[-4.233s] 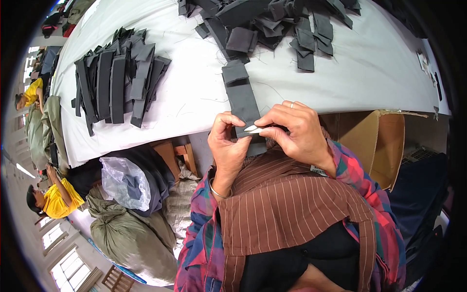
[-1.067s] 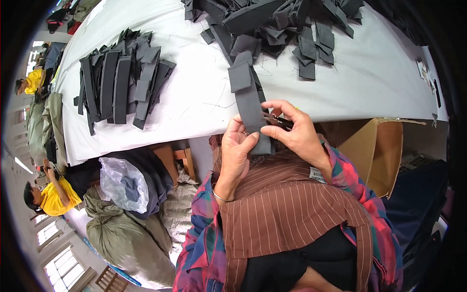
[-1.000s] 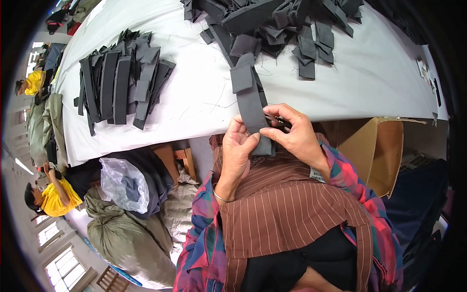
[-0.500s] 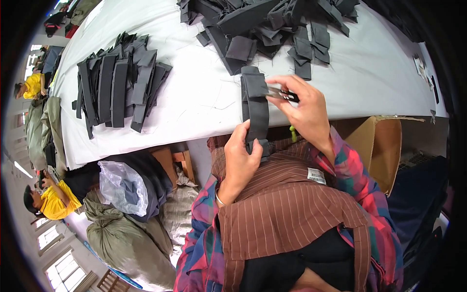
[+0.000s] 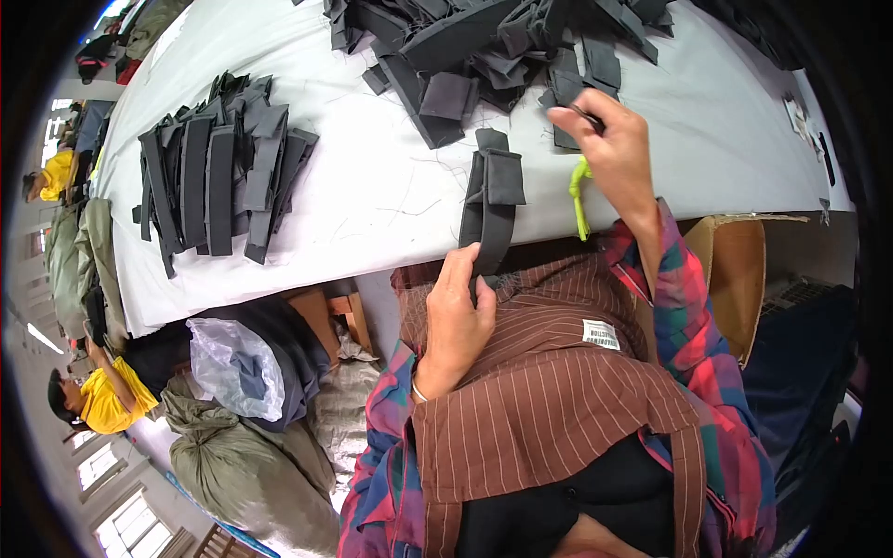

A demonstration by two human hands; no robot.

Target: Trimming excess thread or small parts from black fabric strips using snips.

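Observation:
My left hand is closed on the lower end of a dark grey fabric strip, near the table's front edge. A folded flap sits across the strip's upper part, and its far end rests against the white cloth. Up and to the right, my right hand is closed around black thread snips, mostly hidden in the palm. A yellow-green cord dangles below that hand. Beyond it lies a loose heap of dark grey fabric pieces.
Stacked grey strips lie on the left of the white-covered table, with loose threads around. Below the edge are a cardboard box, a clear plastic bag and a stuffed olive sack. People in yellow shirts are at far left.
My right hand, with the snips, has moved up and away from the strip. The cord now hangs in plain sight. My left hand still grips the strip, slightly lower.

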